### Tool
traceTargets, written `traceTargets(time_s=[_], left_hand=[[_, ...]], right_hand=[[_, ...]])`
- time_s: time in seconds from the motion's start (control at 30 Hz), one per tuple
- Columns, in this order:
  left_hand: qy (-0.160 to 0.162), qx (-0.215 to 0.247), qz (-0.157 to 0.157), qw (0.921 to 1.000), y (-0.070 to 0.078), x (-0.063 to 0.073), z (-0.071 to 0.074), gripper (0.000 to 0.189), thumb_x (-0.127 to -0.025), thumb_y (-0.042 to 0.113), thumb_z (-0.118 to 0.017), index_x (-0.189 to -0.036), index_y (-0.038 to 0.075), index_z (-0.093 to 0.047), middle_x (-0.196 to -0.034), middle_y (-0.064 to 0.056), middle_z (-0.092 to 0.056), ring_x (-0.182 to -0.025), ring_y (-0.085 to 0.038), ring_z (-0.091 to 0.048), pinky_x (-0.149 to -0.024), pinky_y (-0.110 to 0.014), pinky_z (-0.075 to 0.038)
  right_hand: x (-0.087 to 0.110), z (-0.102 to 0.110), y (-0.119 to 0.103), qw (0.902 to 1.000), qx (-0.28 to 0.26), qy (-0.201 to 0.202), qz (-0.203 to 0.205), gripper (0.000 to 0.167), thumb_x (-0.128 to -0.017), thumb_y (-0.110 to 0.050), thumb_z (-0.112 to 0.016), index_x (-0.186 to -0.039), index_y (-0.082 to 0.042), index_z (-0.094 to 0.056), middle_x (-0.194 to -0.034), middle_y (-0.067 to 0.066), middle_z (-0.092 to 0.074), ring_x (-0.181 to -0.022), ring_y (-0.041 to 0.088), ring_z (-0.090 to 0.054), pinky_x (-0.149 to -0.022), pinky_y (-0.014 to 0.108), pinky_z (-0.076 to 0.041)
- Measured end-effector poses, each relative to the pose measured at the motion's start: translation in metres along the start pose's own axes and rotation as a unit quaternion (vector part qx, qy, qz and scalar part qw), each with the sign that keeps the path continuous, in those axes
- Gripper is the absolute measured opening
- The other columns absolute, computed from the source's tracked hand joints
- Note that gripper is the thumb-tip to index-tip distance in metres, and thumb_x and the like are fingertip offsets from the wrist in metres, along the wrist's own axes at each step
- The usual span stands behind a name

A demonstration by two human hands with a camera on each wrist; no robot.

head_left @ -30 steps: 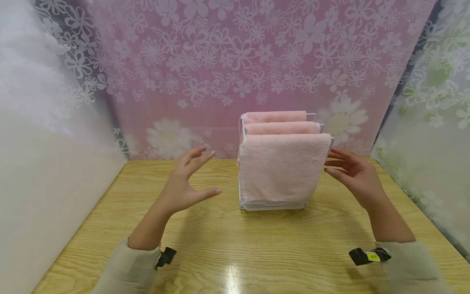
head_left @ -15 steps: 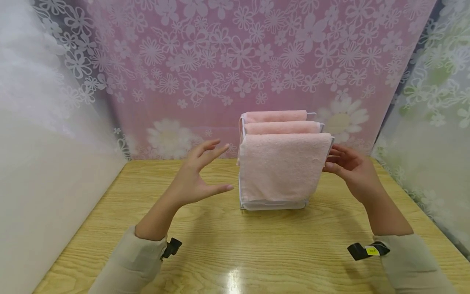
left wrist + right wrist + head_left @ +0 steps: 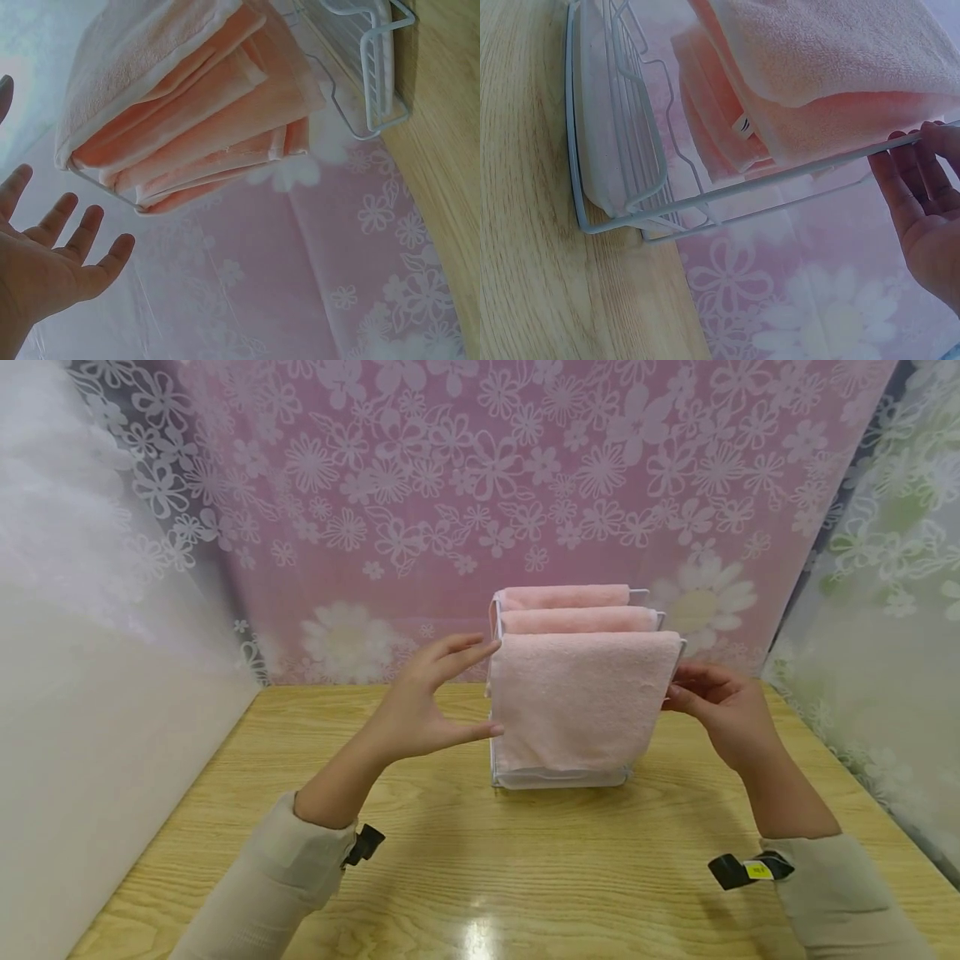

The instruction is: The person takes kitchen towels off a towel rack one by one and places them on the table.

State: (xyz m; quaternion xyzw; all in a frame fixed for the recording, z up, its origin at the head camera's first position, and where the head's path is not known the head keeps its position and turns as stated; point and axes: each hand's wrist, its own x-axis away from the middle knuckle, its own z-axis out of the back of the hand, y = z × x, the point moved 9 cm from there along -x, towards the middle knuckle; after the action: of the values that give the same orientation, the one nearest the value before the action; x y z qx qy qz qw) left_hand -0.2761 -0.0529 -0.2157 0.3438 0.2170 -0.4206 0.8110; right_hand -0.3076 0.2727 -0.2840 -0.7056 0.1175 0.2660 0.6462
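A white wire towel rack (image 3: 493, 764) stands on the table, tilted by perspective in both wrist views. Its front bar carries a pink towel (image 3: 585, 697); two more, a middle towel (image 3: 577, 621) and a rear towel (image 3: 564, 597), hang behind. My right hand (image 3: 727, 718) pinches the rack's right side wire (image 3: 780, 177) between thumb and fingers, just beside the front towel. On the other side, my left hand (image 3: 412, 706) has its fingers spread and thumb apart, tips right at the rack's left edge. In the left wrist view, that hand's fingers (image 3: 112, 259) are straight, holding nothing.
A white tray (image 3: 596, 150) sits in the rack's base. The wood-grain table (image 3: 420, 877) extends around it. Behind hangs a pink flowered curtain (image 3: 420, 485), with a pale panel (image 3: 105, 710) at left and a flowered one (image 3: 870, 677) at right.
My left hand has moved right and slightly up to the rack's left edge. My right hand's thumb and fingers have closed on the right side wire. The rack and towels look unmoved.
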Motion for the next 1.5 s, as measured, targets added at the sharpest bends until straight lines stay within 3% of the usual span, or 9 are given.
traceTargets(time_s=[0.63,1.1,1.33,1.5], left_hand=[[-0.024,-0.016,-0.049,0.9984,0.024,-0.046,-0.003,0.074,-0.072,0.036,-0.088,-0.137,0.016,-0.059,-0.137,-0.002,-0.056,-0.129,-0.019,-0.045,-0.108,-0.039,-0.034],[-0.07,-0.008,-0.039,0.9968,0.031,-0.063,-0.013,0.069,-0.074,0.033,-0.087,-0.135,0.015,-0.061,-0.135,-0.001,-0.058,-0.127,-0.014,-0.048,-0.107,-0.029,-0.036],[-0.107,-0.054,-0.038,0.992,0.033,-0.077,-0.023,0.057,-0.077,0.034,-0.085,-0.127,0.014,-0.067,-0.129,-0.002,-0.062,-0.124,-0.017,-0.051,-0.106,-0.028,-0.035],[-0.118,-0.054,-0.056,0.99,0.037,-0.089,-0.033,0.047,-0.077,0.027,-0.085,-0.119,0.011,-0.072,-0.119,0.002,-0.069,-0.118,-0.014,-0.056,-0.102,-0.026,-0.039]], right_hand=[[0.0,0.0,-0.006,0.9994,-0.007,0.034,-0.001,0.024,-0.09,0.015,-0.059,-0.112,0.011,-0.066,-0.099,0.007,-0.072,-0.082,0.019,-0.071,-0.074,0.03,-0.058],[0.0,-0.003,-0.007,0.9994,0.01,0.03,0.013,0.023,-0.09,0.015,-0.058,-0.111,0.012,-0.065,-0.098,0.006,-0.072,-0.082,0.017,-0.071,-0.073,0.03,-0.058],[0.0,-0.003,-0.006,0.9994,0.014,0.029,0.01,0.023,-0.091,0.014,-0.058,-0.112,0.011,-0.066,-0.099,0.006,-0.072,-0.082,0.017,-0.071,-0.073,0.029,-0.058],[0.001,-0.003,-0.007,0.9995,0.014,0.027,0.009,0.023,-0.091,0.014,-0.057,-0.113,0.011,-0.066,-0.1,0.006,-0.072,-0.083,0.017,-0.071,-0.074,0.03,-0.058]])
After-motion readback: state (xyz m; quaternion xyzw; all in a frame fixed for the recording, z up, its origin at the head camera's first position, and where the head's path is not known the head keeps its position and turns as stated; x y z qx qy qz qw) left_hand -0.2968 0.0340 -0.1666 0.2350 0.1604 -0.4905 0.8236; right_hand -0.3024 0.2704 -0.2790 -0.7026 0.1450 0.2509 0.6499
